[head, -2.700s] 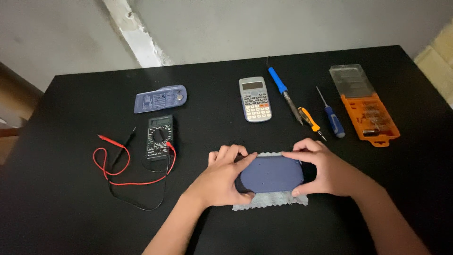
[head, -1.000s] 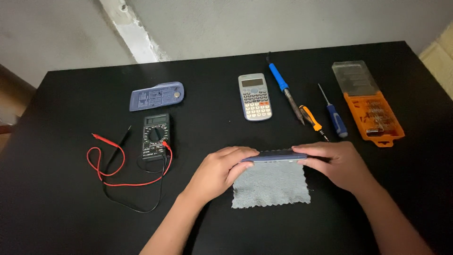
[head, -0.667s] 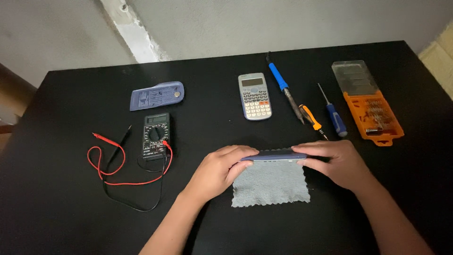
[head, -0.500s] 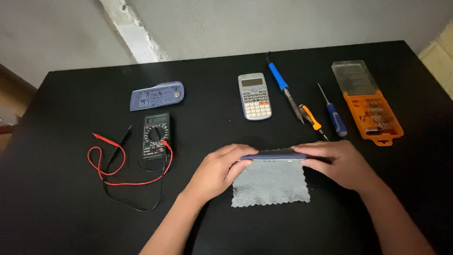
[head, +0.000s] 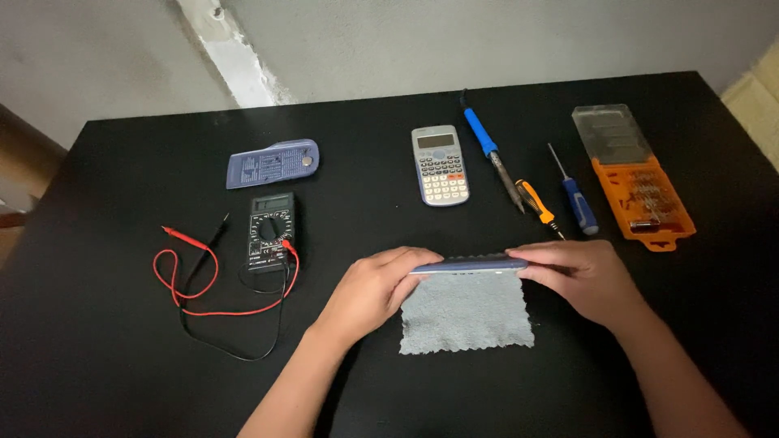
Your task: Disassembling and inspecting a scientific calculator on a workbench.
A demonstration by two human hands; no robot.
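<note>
So the dark blue flat case point(head: 469, 264) is up on its long edge over the back edge of a grey cloth point(head: 466, 312), pinched from both ends — left hand point(head: 373, 292) closed on the left end, right hand point(head: 580, 280) closed on the right end. Behind it on the black table point(head: 105, 365) sit a calculator point(head: 439, 165), a blue soldering iron point(head: 490, 156), two screwdrivers point(head: 560, 199) and an orange bit set point(head: 637, 191) — over to the left, a black multimeter point(head: 270, 231) with red and black leads, plus a blue cover point(head: 272, 162)

Dark blue phone point(head: 469, 264), grey cloth point(head: 466, 315)
</note>
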